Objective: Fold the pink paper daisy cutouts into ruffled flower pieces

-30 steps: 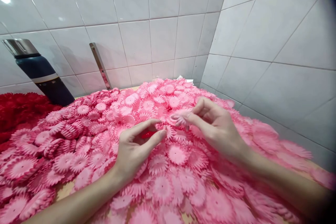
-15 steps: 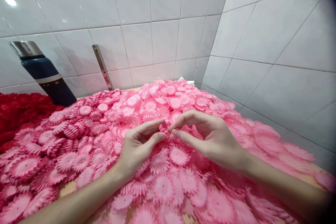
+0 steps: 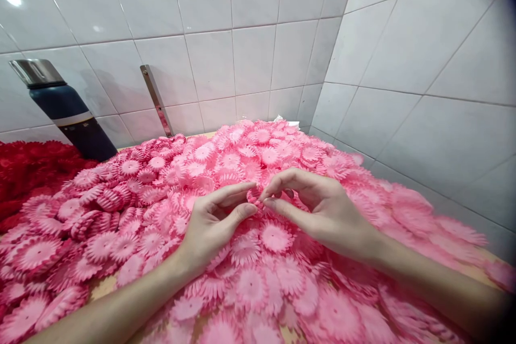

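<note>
Many pink scalloped paper-like discs [image 3: 277, 236] with small centre holes lie heaped in front of me. Above the middle of the heap, my left hand [image 3: 220, 212] bends its fingers and thumb round a small pink piece [image 3: 255, 193], a disc or short stack. My right hand [image 3: 310, 204] comes from the other side, thumb and fingertips pinched at the right edge of the same piece. The fingertips of both hands almost meet, and they hide most of what lies between them.
A dark blue bottle [image 3: 83, 126] with a steel cap stands at the left beside a red pile [image 3: 32, 169]. A metal strip [image 3: 155, 98] leans on the tiled wall [image 3: 209, 64]. White scraps [image 3: 292, 124] lie behind the heap.
The view has shifted slightly. Both hands keep nearly the same pose, their fingertips still close together at the pink piece.
</note>
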Tool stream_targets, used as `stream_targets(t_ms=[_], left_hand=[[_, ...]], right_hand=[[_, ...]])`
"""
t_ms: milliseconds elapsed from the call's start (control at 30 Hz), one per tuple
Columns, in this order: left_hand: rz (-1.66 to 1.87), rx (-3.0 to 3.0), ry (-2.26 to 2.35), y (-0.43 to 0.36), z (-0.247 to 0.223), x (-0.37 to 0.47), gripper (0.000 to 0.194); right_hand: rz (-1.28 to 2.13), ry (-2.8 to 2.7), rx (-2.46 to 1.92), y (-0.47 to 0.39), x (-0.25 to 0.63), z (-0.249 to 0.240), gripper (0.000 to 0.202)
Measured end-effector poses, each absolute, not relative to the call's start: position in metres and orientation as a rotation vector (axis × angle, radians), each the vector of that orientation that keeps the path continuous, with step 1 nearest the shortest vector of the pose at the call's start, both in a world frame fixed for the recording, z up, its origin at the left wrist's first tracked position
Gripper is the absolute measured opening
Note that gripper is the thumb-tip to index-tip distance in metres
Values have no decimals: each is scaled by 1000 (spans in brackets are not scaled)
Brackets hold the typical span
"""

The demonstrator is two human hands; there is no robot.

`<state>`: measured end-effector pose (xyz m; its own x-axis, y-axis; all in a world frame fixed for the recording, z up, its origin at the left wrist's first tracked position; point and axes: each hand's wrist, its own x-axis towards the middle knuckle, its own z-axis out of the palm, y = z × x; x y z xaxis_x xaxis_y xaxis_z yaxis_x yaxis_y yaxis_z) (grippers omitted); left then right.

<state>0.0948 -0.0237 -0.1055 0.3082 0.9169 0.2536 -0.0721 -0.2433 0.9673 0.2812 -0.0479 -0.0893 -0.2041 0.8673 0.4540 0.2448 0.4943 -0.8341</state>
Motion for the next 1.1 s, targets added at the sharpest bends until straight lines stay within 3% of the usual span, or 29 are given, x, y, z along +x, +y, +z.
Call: stream_targets(t_ms=[1100], left_hand=[[1143, 1479, 811, -26, -103, 96, 26]], right_hand=[[763, -1733, -937, -48, 281, -89, 5]])
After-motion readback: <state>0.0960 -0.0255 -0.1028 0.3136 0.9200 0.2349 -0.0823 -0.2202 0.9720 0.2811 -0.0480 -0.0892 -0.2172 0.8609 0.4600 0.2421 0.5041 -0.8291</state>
